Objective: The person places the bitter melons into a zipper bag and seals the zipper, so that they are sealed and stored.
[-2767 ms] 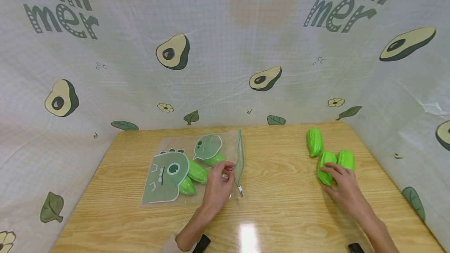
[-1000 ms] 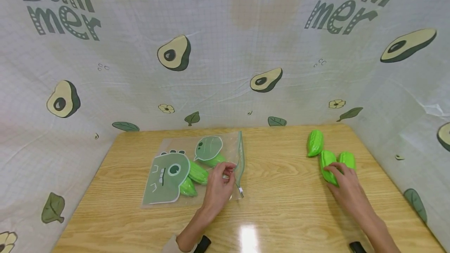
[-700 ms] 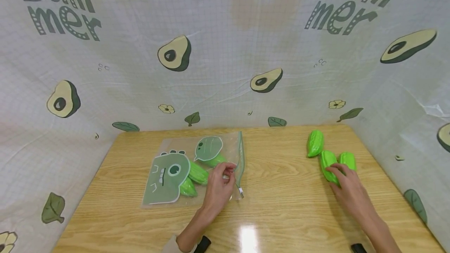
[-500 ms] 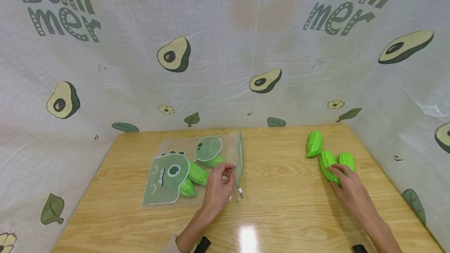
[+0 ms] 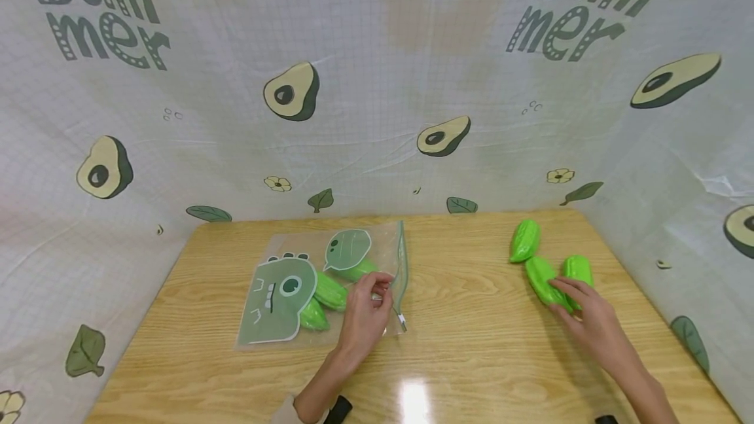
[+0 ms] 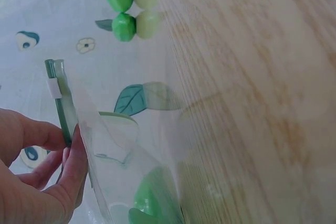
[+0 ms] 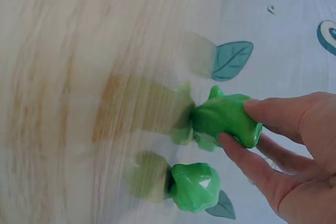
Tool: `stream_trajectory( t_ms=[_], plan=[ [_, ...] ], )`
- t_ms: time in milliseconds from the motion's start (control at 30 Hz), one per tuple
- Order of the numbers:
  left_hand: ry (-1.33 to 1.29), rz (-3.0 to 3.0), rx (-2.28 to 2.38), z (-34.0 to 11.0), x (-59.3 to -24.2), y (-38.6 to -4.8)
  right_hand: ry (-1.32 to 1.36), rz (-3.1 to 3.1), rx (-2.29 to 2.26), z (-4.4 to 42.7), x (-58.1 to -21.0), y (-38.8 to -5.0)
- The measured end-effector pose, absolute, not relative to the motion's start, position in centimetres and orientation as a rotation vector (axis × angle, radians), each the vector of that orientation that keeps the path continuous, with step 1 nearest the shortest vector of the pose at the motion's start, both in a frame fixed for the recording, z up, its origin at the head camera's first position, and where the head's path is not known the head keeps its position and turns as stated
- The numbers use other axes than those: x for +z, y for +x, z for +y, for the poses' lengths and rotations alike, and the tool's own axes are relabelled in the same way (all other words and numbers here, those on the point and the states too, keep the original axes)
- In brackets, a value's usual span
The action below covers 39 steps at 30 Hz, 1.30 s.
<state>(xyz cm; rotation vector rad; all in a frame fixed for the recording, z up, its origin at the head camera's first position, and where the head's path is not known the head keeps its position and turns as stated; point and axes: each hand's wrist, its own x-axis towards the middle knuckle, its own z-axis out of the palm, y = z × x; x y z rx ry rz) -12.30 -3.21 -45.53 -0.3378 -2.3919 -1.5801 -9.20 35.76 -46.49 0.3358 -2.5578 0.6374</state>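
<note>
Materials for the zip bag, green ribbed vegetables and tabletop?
Cartoon-print zip bag: thin plastic film, see-through and slightly milky; what's inside shows through.
Green ribbed vegetables: glossy, probably molded plastic or coated foam, judging by bright highlights and uniform color; the look can't settle which.
Tabletop: smooth, shiny wood or wood-look laminate; visible grain and a bright reflected glare.

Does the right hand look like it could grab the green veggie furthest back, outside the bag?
Probably not right away: the right hand pinches another green veggie, which lies between it and the back one.
</note>
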Motion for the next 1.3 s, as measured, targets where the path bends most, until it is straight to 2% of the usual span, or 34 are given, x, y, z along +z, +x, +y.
stream_trajectory(
  t_ms=[700, 1067, 1300],
  plan=[
    [-0.352, -2.386, -1.591, -3.26, -45.46, -12.31, 0.283, -2.56, 1.042, 35.89, -46.03, -8.48],
    [-0.344, -2.397, -1.576, -3.23, -45.47, -12.3, 0.061, -2.721, 1.368, 36.28, -45.7, -8.2],
    [-0.333, -2.405, -1.573, -3.13, -45.38, -12.32, 0.152, -2.639, 1.537, 36.07, -46.06, -8.32]
  ],
)
